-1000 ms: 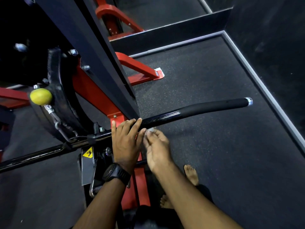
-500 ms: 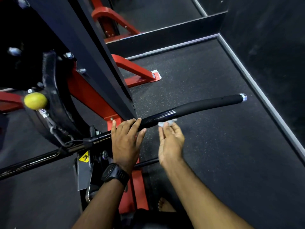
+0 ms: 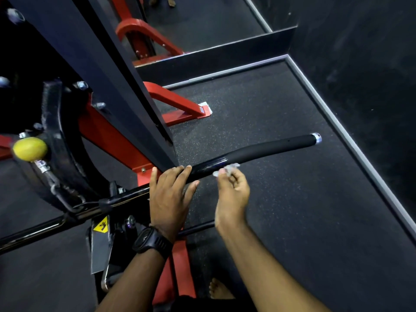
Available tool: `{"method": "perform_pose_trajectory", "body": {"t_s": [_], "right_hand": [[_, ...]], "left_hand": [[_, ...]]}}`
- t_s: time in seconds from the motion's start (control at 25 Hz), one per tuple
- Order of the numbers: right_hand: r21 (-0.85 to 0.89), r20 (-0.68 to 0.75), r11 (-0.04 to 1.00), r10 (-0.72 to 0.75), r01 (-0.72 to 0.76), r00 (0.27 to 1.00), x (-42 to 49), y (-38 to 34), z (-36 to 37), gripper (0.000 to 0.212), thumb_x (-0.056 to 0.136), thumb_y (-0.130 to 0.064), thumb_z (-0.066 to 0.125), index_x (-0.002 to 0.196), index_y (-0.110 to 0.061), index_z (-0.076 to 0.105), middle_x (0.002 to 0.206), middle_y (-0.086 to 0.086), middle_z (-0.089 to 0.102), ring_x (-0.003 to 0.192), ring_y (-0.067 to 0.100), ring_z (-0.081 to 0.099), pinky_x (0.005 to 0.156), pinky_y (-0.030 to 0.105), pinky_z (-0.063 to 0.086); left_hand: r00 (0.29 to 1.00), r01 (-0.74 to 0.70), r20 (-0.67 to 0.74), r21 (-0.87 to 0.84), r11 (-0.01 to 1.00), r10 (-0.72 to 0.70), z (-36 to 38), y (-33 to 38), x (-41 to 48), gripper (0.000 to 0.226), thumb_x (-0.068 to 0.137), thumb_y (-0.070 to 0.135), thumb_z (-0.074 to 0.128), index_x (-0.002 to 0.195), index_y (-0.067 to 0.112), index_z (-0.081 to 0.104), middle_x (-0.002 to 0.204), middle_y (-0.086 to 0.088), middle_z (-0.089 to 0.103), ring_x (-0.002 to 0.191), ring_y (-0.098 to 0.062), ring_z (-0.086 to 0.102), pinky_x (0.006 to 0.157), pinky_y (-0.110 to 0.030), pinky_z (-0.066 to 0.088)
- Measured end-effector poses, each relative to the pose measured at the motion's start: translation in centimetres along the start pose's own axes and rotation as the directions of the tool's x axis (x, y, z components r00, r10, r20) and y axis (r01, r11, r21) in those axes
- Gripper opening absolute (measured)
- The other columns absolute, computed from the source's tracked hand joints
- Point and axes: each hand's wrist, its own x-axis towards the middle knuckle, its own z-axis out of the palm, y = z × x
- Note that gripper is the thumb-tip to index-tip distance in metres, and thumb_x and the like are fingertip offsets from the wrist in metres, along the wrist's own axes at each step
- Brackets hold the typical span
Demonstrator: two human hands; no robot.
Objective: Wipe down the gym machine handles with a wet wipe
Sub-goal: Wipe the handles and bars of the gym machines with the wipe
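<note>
Far left of the handle (image 3: 270,150), a yellow knob (image 3: 30,149) sits against a black curved plate (image 3: 56,136). The red frame (image 3: 108,134) slants down towards the handle's inner end, and a yellow warning sticker (image 3: 101,225) shows below the bar there.

Now the left hand (image 3: 168,194): it lies flat across the handle's inner, glossy stretch, fingers straight and laid over the bar, gripping nothing. A black watch (image 3: 152,242) is on that wrist.

Next along, the wet wipe (image 3: 227,169), a small crumpled white wad, sits right at the handle's near edge, about where the gloss gives way to the matte grip. The right hand (image 3: 233,194) has it, fingers curled in and pinching it at the tips, palm turned up just below the handle.

Further right the matte grip runs on bare to a chrome end cap (image 3: 315,137). Dark speckled floor (image 3: 292,221) lies beneath the handle, with a bare foot (image 3: 219,289) near the bottom edge.
</note>
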Motion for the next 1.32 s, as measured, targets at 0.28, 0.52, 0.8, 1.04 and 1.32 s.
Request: {"method": "perform_pose_trajectory", "body": {"t_s": [0.28,0.52,0.8,1.04,1.32], "right_hand": [[-0.590,0.668,0.080,-0.510,0.803,0.542,3.1,-1.0,-4.1,0.024,0.093,-0.003,0.062,0.114,-0.012,0.070,0.114,0.003,0.059,0.101,0.016,0.048,0.091,0.016,0.040],[-0.440,0.862,-0.167,-0.355,0.882,0.362,2.7,-1.0,-3.8,0.028,0.093,-0.003,0.051,0.115,-0.009,0.067,0.116,0.006,0.062,0.107,0.025,0.053,0.091,0.018,0.045],[-0.389,0.917,-0.271,-0.202,0.880,0.343,3.9,-2.7,-2.8,0.042,0.085,0.001,0.058,0.126,-0.006,0.062,0.120,0.010,0.060,0.111,0.028,0.052,0.086,0.034,0.053],[-0.504,0.863,-0.264,-0.182,0.823,0.470,6.4,-4.7,-2.5,0.027,0.100,-0.017,0.048,0.120,-0.007,0.063,0.117,0.007,0.060,0.110,0.019,0.052,0.090,0.035,0.050],[-0.414,0.907,-0.367,-0.086,0.833,0.413,5.8,-5.0,-1.9,0.029,0.084,-0.005,0.066,0.112,-0.007,0.067,0.104,0.008,0.064,0.091,0.028,0.059,0.076,0.039,0.052]], "left_hand": [[0.999,-0.022,-0.031,0.072,0.997,0.024,0.4,0.1,0.1,0.038,0.093,0.040,0.057,0.122,0.017,0.067,0.113,-0.001,0.067,0.106,-0.021,0.063,0.118,-0.048,0.020],[0.999,0.009,-0.048,0.087,0.996,-0.005,1.2,0.7,-0.3,0.038,0.095,0.038,0.056,0.124,0.016,0.067,0.117,-0.003,0.066,0.110,-0.023,0.062,0.118,-0.049,0.021],[0.998,-0.014,-0.063,0.106,0.994,0.021,1.7,1.4,0.4,0.036,0.093,0.037,0.062,0.122,0.017,0.067,0.116,-0.002,0.066,0.108,-0.023,0.062,0.114,-0.055,0.028],[0.997,-0.004,-0.072,0.096,0.995,0.011,2.5,1.9,0.5,0.036,0.092,0.037,0.063,0.122,0.017,0.066,0.114,-0.001,0.066,0.107,-0.023,0.061,0.113,-0.056,0.029],[0.993,-0.021,-0.110,0.113,0.993,0.034,2.8,2.1,-0.1,0.036,0.093,0.037,0.062,0.121,0.016,0.068,0.115,-0.001,0.067,0.108,-0.023,0.061,0.112,-0.058,0.030]]}}
